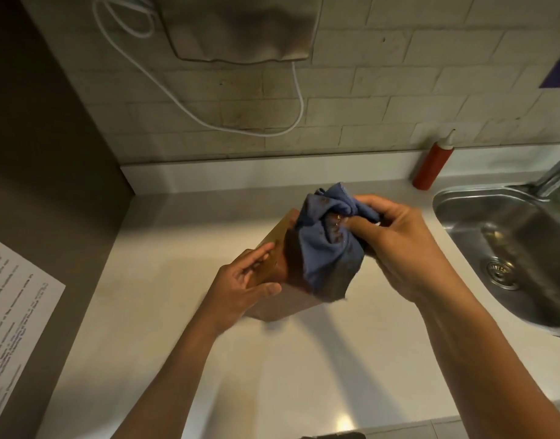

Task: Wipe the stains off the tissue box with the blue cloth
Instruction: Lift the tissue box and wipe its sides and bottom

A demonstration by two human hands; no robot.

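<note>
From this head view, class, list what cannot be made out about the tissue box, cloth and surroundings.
- Tissue box top and any remaining stains: covered by the blue cloth.
- Right hand fingertips: motion-blurred, buried in cloth.
- Paper sheet text: too small, cut by left edge.
- Sink and tap: cut off by right edge.

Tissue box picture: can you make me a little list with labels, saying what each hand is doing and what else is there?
left hand: grips the side of the tissue box, steadying it
right hand: holds the bunched blue cloth against the box
cloth: shows dark stains
box: tilted on the counter
sink: right of the hands
red bottle: upright by the wall
paper: far left
</note>
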